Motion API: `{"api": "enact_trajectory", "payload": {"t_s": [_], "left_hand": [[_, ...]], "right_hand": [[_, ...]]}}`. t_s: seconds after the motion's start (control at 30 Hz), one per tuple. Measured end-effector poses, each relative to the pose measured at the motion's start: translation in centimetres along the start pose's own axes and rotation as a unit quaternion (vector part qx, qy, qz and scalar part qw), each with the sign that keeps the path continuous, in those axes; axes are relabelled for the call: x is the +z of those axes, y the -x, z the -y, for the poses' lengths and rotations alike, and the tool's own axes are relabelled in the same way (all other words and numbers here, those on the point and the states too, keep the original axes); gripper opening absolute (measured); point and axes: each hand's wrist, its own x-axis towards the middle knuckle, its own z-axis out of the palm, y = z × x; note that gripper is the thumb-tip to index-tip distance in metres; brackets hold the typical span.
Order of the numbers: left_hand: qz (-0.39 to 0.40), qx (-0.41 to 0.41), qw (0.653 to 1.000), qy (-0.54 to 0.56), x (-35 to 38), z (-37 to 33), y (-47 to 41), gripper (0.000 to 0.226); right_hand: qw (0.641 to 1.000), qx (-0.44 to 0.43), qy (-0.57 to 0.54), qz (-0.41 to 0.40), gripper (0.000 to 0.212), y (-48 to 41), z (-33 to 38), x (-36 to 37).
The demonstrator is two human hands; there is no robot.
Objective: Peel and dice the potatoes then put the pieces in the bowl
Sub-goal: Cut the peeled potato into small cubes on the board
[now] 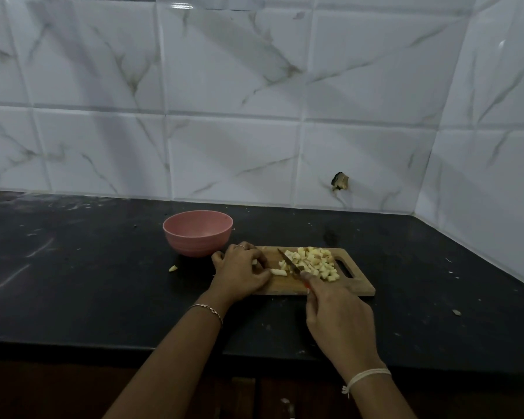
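A rectangular wooden chopping board (362,285) with a slotted handle is laid on the dark speckled stone counter (103,282), just beside a round, matte pink bowl (198,237). Pale yellow, blocky potato dice (315,263) are heaped on the board's right part. A pale potato strip (278,272) is pinned to the board by the curled fingers of the left hand (239,273). A thin-bladed knife (288,260) is grasped by the right hand (336,309), its fingers wrapped round the mostly hidden orange handle

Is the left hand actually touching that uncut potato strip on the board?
Touching. The head view shows the left hand pinching one end of the potato strip, with no gap visible between them.
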Motion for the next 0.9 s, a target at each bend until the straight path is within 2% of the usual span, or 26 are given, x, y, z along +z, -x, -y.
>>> {"api": "enact_trajectory", "payload": {"t_s": [0.1,0.2,0.4,0.5,0.63,0.8,0.9], "left_hand": [[-0.018,0.003,1.0,0.005,-0.17,0.0,0.13,0.017],[-0.001,0.015,1.0,0.002,-0.16,0.06,0.34,0.027],[-0.023,0.012,1.0,0.006,-0.4,-0.36,0.6,0.015],[-0.042,-0.01,0.999,0.002,-0.56,-0.4,0.8,0.019],[-0.037,-0.012,0.999,0.014,-0.68,-0.58,0.98,0.017],[-0.028,-0.016,0.999,0.028,-0.73,-0.6,0.98,0.014],[-0.027,-0.022,0.999,0.031,-0.69,-0.55,0.91,0.014]], "right_hand": [[1.0,0.011,-0.009,0.013,0.044,0.41,0.16,0.17],[1.0,0.026,-0.012,0.009,0.045,0.65,0.21,0.5],[0.999,0.038,-0.029,-0.003,0.042,0.87,0.03,0.66],[0.999,0.03,-0.034,0.01,0.041,0.86,-0.09,0.77],[0.999,0.019,-0.025,0.038,0.041,0.75,0.0,0.73],[1.0,0.004,-0.006,0.031,0.04,0.82,0.24,0.55],[0.997,0.008,-0.014,0.069,0.044,0.46,0.33,0.52]]}}
